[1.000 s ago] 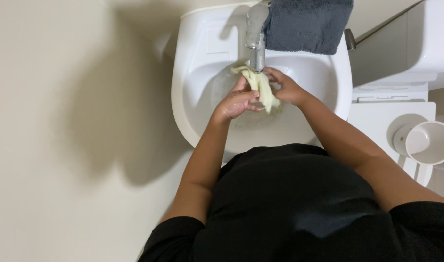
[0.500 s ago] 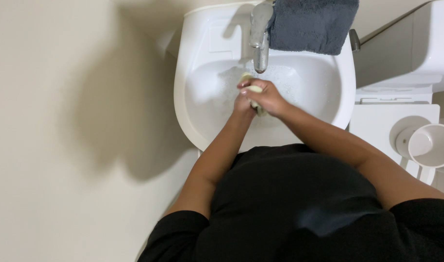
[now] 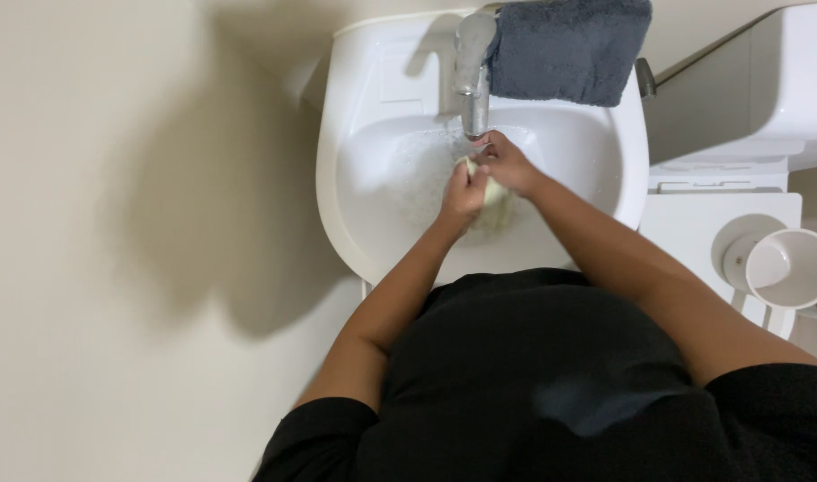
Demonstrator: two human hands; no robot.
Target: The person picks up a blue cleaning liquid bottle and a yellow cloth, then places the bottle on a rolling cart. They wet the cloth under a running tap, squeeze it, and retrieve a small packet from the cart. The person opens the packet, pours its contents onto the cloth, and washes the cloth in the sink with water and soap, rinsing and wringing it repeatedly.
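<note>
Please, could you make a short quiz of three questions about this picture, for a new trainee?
1. True or false: both hands are over the sink, under the tap.
2. What lies on the back edge of the sink, right of the tap? A) a grey towel B) a red sponge C) a glass bottle
3. Fill in: the left hand and the right hand squeeze a pale yellow ____ between them.

Key:
1. True. Water is splashing in the bowl below the tap.
2. A, the grey towel.
3. cloth. Only a small part shows between the fingers.
</note>
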